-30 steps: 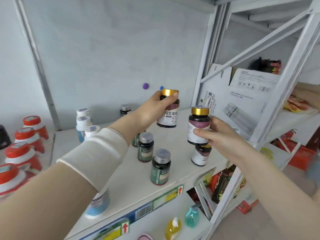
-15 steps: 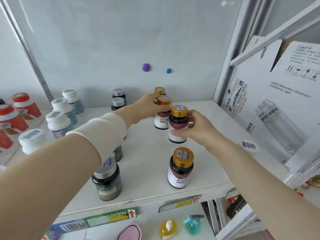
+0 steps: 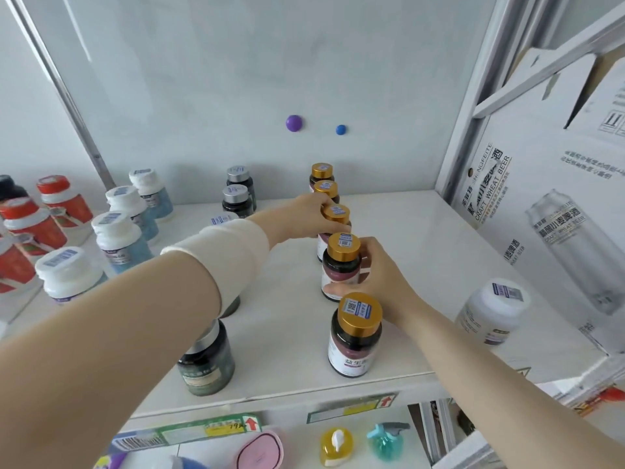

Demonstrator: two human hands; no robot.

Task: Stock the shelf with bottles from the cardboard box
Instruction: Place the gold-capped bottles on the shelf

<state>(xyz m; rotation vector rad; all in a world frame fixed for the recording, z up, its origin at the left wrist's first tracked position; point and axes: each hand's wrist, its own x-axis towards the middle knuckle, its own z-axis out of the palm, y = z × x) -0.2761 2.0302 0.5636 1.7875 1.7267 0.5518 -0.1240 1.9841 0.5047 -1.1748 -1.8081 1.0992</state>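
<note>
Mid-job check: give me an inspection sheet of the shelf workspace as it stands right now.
Surface: white shelf, stocked with upright bottles.
Job's things: five gold-capped bottles in a front-to-back row; cardboard box at right.
Clutter: silver-capped bottles, white-capped bottles and red-capped bottles at left; white bottle beside the box.
Grippers: left hand grips third bottle from the front; right hand grips second bottle.
Cables: nothing seen.
Surroundings: purple dot and blue dot on back wall; yellow pump bottle and teal spray bottle below.
</note>
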